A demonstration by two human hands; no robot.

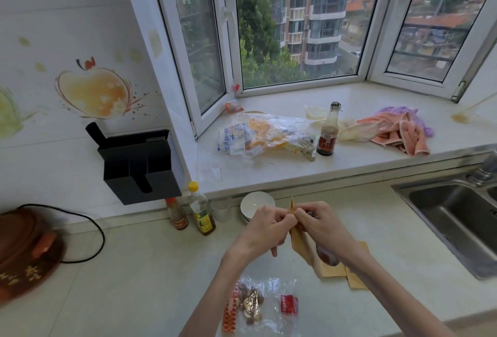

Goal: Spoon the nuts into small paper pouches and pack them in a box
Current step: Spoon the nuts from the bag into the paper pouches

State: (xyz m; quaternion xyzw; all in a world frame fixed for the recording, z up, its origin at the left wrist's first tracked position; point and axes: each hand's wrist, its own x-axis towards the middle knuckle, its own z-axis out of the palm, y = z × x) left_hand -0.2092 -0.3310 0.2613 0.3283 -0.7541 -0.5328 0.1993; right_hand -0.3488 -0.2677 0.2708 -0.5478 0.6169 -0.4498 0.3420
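My left hand [265, 226] and my right hand [320, 225] meet above the counter, both pinching the top of a small brown paper pouch [295, 237] held upright and edge-on between them. A red spoon-like object [326, 256] hangs under my right hand; I cannot tell what holds it. More flat brown pouches [333, 270] lie on the counter beneath my right wrist. A clear plastic bag of nuts [252, 303] with red and orange print lies near the front edge, below my arms. No box is visible.
A white bowl [254, 203] stands just behind my hands. Two sauce bottles [200, 209] stand left of it, a black knife block [139, 164] hangs on the wall, a brown pot [24, 250] sits far left. A steel sink [457, 223] lies to the right. The windowsill holds plastic bags, a dark bottle [328, 132] and cloths.
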